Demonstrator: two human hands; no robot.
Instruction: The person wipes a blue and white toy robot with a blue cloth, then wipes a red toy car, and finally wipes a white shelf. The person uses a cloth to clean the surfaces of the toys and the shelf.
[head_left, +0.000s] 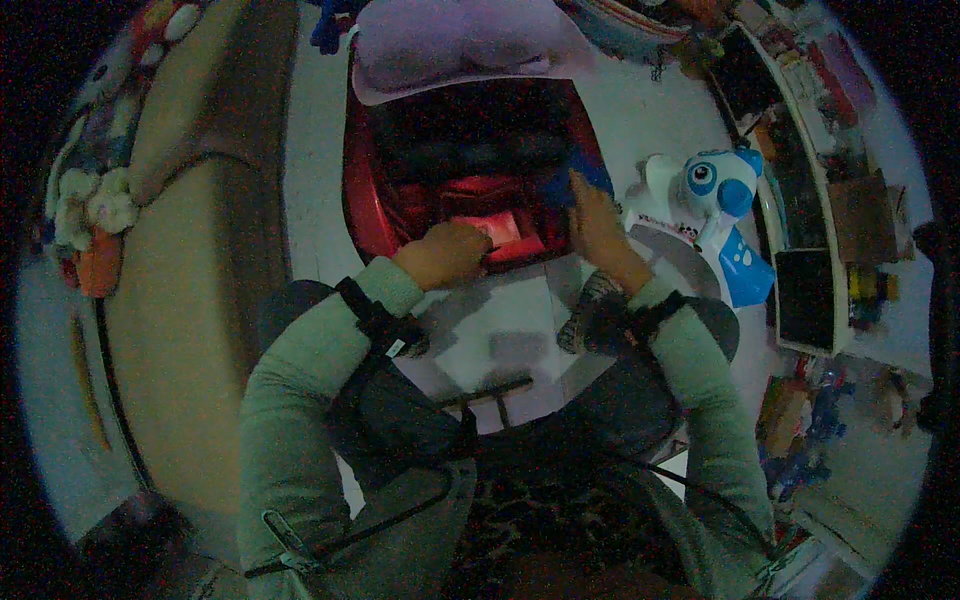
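On the floor before me stands a red storage bin (365, 214), holding dark folded cloth (472, 142) and shiny red material (484, 193). My left hand (450, 251) is over its near side, fingers curled at the edge of a pale red flat piece (501, 229). Its fingertips are partly hidden. At the bin's right side, my right hand (600, 225) points inward with its fingers close together, beside blue cloth (571, 180). What its fingers touch is too dark to tell. A whitish lid or cover (465, 49) lies across the bin's far end.
To the right is a white-and-blue child's seat or toy with an animal face (716, 184). A long tan padded piece of furniture (180, 337) runs along the left, beside a flower pot (101, 262). Shelving with a pale frame (817, 225) stands at far right.
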